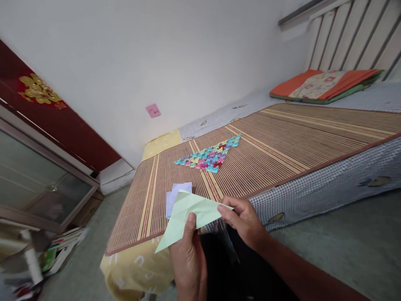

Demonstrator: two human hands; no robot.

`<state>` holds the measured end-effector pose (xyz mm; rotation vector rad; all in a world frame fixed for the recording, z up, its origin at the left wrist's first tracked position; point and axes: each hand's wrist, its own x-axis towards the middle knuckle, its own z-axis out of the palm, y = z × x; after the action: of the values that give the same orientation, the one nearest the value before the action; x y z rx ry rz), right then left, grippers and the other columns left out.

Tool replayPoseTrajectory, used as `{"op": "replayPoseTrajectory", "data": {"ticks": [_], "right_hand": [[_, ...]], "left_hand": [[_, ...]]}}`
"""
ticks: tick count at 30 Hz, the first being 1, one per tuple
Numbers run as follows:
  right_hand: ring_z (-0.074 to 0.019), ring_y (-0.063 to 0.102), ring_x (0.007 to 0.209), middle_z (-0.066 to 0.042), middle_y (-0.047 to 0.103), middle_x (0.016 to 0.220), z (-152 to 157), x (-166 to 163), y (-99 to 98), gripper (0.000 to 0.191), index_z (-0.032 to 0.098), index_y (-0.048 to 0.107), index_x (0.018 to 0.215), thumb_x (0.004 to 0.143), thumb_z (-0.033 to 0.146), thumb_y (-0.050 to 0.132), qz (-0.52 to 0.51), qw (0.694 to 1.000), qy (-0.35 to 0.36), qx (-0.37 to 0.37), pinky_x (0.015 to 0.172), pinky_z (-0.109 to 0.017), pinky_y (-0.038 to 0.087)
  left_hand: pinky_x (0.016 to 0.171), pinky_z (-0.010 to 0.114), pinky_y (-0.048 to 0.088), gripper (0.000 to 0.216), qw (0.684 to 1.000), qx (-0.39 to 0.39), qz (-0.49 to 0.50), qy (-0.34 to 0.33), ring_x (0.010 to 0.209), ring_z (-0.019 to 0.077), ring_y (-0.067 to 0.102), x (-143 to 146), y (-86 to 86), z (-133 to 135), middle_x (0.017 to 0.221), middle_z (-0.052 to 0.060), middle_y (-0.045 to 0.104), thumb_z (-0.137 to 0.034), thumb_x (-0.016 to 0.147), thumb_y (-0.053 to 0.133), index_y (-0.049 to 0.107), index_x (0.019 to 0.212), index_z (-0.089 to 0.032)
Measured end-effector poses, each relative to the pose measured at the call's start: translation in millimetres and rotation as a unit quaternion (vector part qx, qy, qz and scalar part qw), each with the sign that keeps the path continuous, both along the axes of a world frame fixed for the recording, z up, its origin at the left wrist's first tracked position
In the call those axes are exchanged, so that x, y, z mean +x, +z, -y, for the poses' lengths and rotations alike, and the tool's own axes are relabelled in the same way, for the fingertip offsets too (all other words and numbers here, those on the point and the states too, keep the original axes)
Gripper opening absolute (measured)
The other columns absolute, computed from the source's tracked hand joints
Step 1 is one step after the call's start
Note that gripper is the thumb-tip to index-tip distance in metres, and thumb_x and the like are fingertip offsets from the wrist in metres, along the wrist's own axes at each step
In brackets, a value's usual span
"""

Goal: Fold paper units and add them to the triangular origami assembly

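A pale green sheet of paper (191, 209), folded into a triangle with creases, is held in front of me. My left hand (188, 259) grips its lower edge, thumb on top and fingers hidden beneath. At the right corner of the paper, my right hand (242, 219) pinches the tip between thumb and fingers. Just behind the green paper, lavender paper sheets (178, 190) lie on the striped mat, partly covered from view. Farther back on the mat rests a triangular piece (208, 156) made of many small multicoloured folded paper units.
The striped bamboo mat (282, 142) covers a bed with a checked sheet (297, 209). Folded orange and floral bedding (326, 85) lies at the far right. A pink note (153, 110) is on the wall. Left are a glass-fronted cabinet (40, 171) and floor clutter (58, 253).
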<state>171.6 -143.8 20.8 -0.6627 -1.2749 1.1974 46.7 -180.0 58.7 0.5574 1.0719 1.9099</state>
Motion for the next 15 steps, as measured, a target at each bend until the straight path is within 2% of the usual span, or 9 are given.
{"op": "replayPoseTrajectory", "data": {"ticks": [2,5,7,9,11,13,15], "right_hand": [[-0.0086,0.032,0.05,0.005,0.04,0.06,-3.9,17.4,-7.6,0.039,0.019,0.05,0.065,0.095,0.041,0.061,-0.005,1.0,-0.001,-0.01,0.045,-0.023,0.025],[-0.0083,0.032,0.048,0.007,0.038,0.056,-14.5,43.8,-16.8,0.039,0.02,0.051,0.066,0.095,0.043,0.063,-0.035,0.996,-0.05,-0.067,0.044,-0.022,0.024],[-0.0093,0.044,0.052,0.004,0.05,0.06,-22.1,54.1,-14.9,0.035,0.019,0.06,0.074,0.096,0.047,0.06,-0.006,0.996,-0.036,-0.08,0.05,-0.022,0.034],[-0.0124,0.055,0.06,-0.001,0.064,0.073,-27.3,54.5,-5.2,0.035,0.017,0.068,0.09,0.092,0.052,0.062,0.048,0.995,0.046,-0.074,0.059,-0.025,0.044],[-0.0153,0.061,0.07,-0.005,0.07,0.084,-29.3,46.3,8.6,0.035,0.016,0.069,0.096,0.087,0.05,0.07,0.091,0.987,0.106,-0.075,0.065,-0.026,0.047],[-0.0157,0.061,0.071,-0.004,0.069,0.082,-29.3,33.7,20.7,0.035,0.015,0.069,0.092,0.081,0.047,0.075,0.11,0.979,0.159,-0.065,0.062,-0.025,0.046],[-0.0133,0.056,0.063,-0.001,0.064,0.072,-28.4,21.7,27.0,0.034,0.015,0.068,0.08,0.08,0.048,0.076,0.104,0.983,0.136,-0.064,0.056,-0.023,0.043]], "left_hand": [[0.095,0.034,0.055,0.041,1.0,-0.001,-0.004,0.013,0.114,0.0251,0.068,-3.5,0.1,-2.6,0.116,0.007,0.076,-0.025,0.073,0.085,0.075,0.113,-0.022],[0.098,0.035,0.054,0.045,0.998,-0.012,-0.029,0.059,0.114,0.0249,0.068,-9.6,-0.4,-5.6,0.117,0.006,0.076,-0.024,0.072,0.086,0.074,0.115,-0.023],[0.097,0.035,0.054,0.049,0.996,-0.029,-0.061,0.057,0.112,0.0252,0.069,-11.1,-2.2,-5.5,0.115,0.006,0.076,-0.024,0.07,0.087,0.073,0.117,-0.023],[0.094,0.036,0.055,0.051,0.994,-0.049,-0.098,0.003,0.107,0.0262,0.071,-8.9,-5.3,-3.2,0.111,0.008,0.078,-0.027,0.07,0.087,0.072,0.119,-0.019],[0.091,0.039,0.056,0.051,0.987,-0.064,-0.129,-0.078,0.101,0.0278,0.073,-4.1,-8.7,0.6,0.107,0.011,0.078,-0.03,0.072,0.085,0.072,0.12,-0.016],[0.09,0.041,0.056,0.052,0.975,-0.081,-0.147,-0.148,0.099,0.0296,0.073,1.0,-10.8,5.1,0.106,0.013,0.079,-0.032,0.072,0.085,0.073,0.119,-0.014],[0.091,0.041,0.055,0.047,0.963,-0.098,-0.163,-0.189,0.099,0.0303,0.072,4.5,-11.6,9.6,0.105,0.013,0.079,-0.033,0.071,0.085,0.076,0.113,-0.014]]}}
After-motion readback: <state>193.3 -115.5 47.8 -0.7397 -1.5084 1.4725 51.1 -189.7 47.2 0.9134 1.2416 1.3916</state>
